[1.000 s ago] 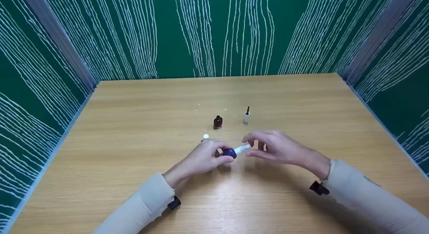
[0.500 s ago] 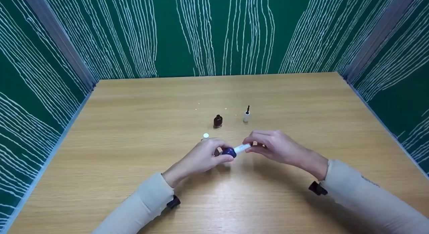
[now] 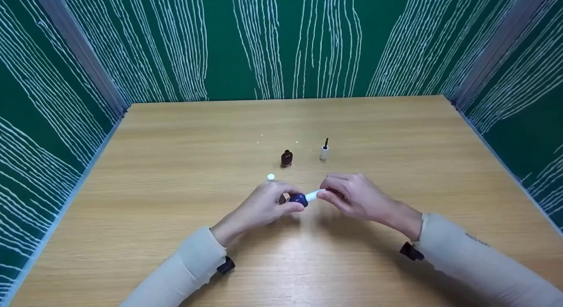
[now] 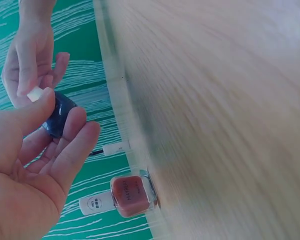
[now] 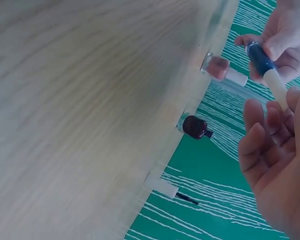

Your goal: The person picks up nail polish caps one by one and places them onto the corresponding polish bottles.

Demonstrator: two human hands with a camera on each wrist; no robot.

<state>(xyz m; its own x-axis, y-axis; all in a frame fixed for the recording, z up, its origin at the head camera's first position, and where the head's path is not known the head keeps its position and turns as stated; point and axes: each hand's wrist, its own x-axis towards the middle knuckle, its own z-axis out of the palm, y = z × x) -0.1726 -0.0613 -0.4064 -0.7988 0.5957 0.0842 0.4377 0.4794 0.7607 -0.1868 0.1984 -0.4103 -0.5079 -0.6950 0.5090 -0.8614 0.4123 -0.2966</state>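
Observation:
Between thumb and fingers, my left hand (image 3: 268,205) grips a dark blue nail polish bottle (image 3: 298,200), tilted above the table. Its white cap (image 3: 313,195) points to the right, and my right hand (image 3: 360,197) pinches the far end of that cap. In the right wrist view the cap (image 5: 275,86) sits against the neck of the blue bottle (image 5: 260,59). Beyond the hands stands an uncapped dark red nail polish bottle (image 3: 286,158). To its right a white brush cap (image 3: 324,153) stands with its dark brush upward.
A pink nail polish bottle (image 4: 132,196) with a white cap stands just behind my left hand, mostly hidden in the head view. Small pale specks (image 3: 297,142) lie on the wooden table (image 3: 198,144). Green walls with white lines (image 3: 286,47) border it.
My right hand has closed its fingers and thumb onto the end of the white cap. The blue bottle stays in my left hand, almost in the same spot.

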